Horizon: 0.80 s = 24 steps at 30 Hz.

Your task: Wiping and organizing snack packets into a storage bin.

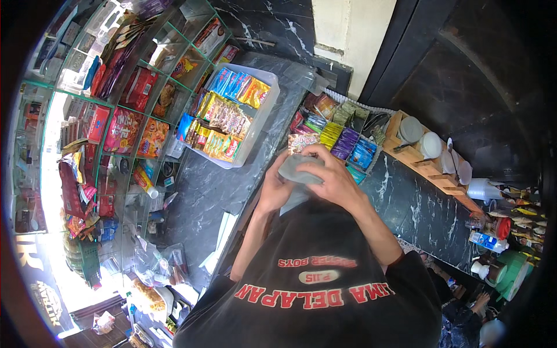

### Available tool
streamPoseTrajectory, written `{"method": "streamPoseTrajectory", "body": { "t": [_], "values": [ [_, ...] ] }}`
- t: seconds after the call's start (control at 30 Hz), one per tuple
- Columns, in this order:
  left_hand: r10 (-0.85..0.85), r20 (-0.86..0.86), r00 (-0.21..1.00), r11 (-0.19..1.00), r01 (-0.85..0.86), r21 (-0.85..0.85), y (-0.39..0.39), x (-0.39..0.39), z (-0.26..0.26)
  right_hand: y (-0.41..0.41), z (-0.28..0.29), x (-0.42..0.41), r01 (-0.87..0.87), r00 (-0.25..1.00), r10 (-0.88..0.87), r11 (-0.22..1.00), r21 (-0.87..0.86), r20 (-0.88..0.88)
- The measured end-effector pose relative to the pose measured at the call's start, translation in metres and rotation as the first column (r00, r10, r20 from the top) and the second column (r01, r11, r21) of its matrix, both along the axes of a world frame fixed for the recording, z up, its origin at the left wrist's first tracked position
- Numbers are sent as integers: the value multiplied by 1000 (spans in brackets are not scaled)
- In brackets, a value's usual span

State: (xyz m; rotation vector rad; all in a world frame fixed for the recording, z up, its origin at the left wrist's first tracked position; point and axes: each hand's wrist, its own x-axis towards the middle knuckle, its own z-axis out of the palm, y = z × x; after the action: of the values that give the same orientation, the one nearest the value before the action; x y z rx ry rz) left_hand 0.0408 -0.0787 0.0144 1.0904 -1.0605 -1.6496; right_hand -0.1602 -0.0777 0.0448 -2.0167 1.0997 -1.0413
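A grey cloth (301,168) is bunched between my two hands in front of my chest. My left hand (276,185) grips its left side. Over its right side, the fingers of my right hand (333,174) are curled. A brown and cream snack packet (303,141) shows just beyond the cloth, between my fingertips; which hand holds it is hard to tell. Past my hands stands a divided basket (374,150) of colourful sachets. To the left, a translucent plastic bin (265,117) holds rows of snack packets on the dark marbled counter (209,191).
Glass shelves (100,102) packed with snacks line the left side. A wooden rack (424,167) with white-lidded containers stands at the right, near stacked plastic cups (483,189) and a green container (513,274). Plastic bags (161,261) lie lower left. Another person's hand (481,301) appears lower right.
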Motion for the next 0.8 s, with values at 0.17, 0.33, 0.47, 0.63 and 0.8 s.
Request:
{"method": "streamPoseTrajectory", "body": {
  "t": [0.17, 0.33, 0.47, 0.63, 0.8],
  "values": [
    [-70, -75, 995, 995, 74, 63, 4, 2, 8, -2, -15, -6, 97, 995, -96, 993, -61, 13],
    [-130, -114, 985, 984, 143, 109, 4, 9, -6, -14, -31, -11, 345, 934, -332, 934, -95, 134],
    [-157, -137, 978, 984, 166, 58, 9, 10, -15, -27, -31, -34, 541, 827, -521, 840, -44, 210],
    [-102, -120, 987, 988, 114, 100, 10, -5, 4, -17, 0, -33, 465, 709, -531, 847, 258, 464],
    [-108, -28, 994, 994, 107, -8, 13, -9, -7, 0, 18, 1, 194, 962, -182, 980, -39, 205]
  ]
}}
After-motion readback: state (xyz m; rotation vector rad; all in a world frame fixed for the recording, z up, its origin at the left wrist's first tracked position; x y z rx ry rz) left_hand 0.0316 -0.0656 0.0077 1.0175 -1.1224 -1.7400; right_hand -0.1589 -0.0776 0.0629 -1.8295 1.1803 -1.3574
